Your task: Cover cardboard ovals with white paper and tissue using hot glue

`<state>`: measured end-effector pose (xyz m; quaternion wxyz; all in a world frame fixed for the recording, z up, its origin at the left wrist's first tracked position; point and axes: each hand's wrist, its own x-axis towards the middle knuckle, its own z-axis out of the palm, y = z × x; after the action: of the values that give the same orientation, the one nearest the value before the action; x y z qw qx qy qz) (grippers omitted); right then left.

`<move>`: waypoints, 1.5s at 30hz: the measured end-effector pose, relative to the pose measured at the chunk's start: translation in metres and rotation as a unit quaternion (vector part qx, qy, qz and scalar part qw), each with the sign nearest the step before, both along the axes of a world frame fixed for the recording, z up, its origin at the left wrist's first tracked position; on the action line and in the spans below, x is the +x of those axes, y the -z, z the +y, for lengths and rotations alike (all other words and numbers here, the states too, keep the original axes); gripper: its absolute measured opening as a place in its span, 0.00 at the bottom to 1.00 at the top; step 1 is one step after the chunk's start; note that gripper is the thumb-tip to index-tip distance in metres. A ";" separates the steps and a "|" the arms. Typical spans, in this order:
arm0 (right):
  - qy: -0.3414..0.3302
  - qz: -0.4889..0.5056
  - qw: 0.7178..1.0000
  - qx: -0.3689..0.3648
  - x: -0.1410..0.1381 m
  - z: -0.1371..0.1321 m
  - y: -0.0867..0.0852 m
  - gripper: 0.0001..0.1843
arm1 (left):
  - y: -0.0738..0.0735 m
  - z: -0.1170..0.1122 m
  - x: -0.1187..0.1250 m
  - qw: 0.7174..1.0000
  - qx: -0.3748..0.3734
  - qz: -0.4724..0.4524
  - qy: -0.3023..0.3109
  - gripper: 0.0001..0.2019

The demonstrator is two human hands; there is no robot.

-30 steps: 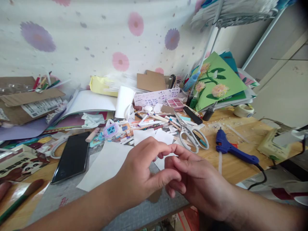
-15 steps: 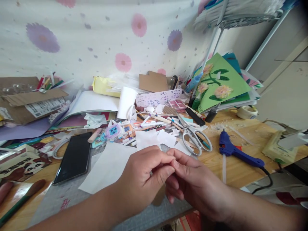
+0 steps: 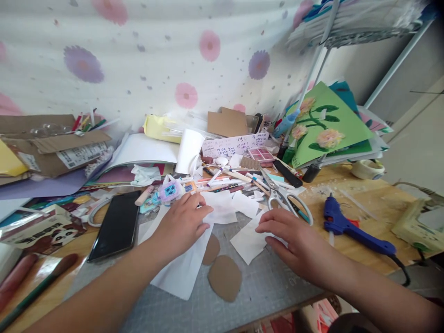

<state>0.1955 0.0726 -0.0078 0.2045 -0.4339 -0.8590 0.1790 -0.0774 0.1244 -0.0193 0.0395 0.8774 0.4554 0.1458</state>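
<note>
My left hand (image 3: pixel 185 221) hovers over a large white paper sheet (image 3: pixel 183 277), its fingers loosely apart and nothing in them. To the right, my right hand (image 3: pixel 291 236) is open above a smaller white paper piece (image 3: pixel 249 238), just below the handles of the silver scissors (image 3: pixel 277 192). Whether its fingertips touch the paper I cannot tell. Between the hands, a rounded brown cardboard piece (image 3: pixel 225 278) lies on the grey cutting mat (image 3: pixel 270 291). A second cardboard piece (image 3: pixel 211 249) sits just behind it, partly hidden by the paper and my left hand.
A blue glue gun (image 3: pixel 350 226) with a black cord lies at the right. On the left are a black phone (image 3: pixel 114 226), a panda-printed packet (image 3: pixel 45 231) and a brush (image 3: pixel 41 286). Pens and paper scraps crowd the middle, behind them a white paper roll (image 3: pixel 189 150).
My hands were together with fingertips pinched; they have parted, left and right, and opened. The cardboard pieces now show between them. The view has shifted slightly left.
</note>
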 end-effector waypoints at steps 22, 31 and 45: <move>-0.004 -0.129 0.989 0.074 -0.024 0.059 0.017 0.10 | -0.022 0.037 -0.027 0.876 -0.047 -0.456 -0.148 0.08; 0.080 -0.102 0.985 0.118 -0.026 0.088 -0.009 0.19 | -0.041 0.049 -0.013 0.941 0.085 -0.262 -0.195 0.14; -0.095 -0.183 0.978 0.010 -0.077 -0.016 0.008 0.24 | -0.011 -0.024 -0.062 0.992 -0.027 0.101 -0.066 0.17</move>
<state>0.1181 0.0569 -0.0155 0.0303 -0.3741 -0.9208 0.1064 -0.1396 0.1002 -0.0085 0.0068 0.8542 0.5178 0.0462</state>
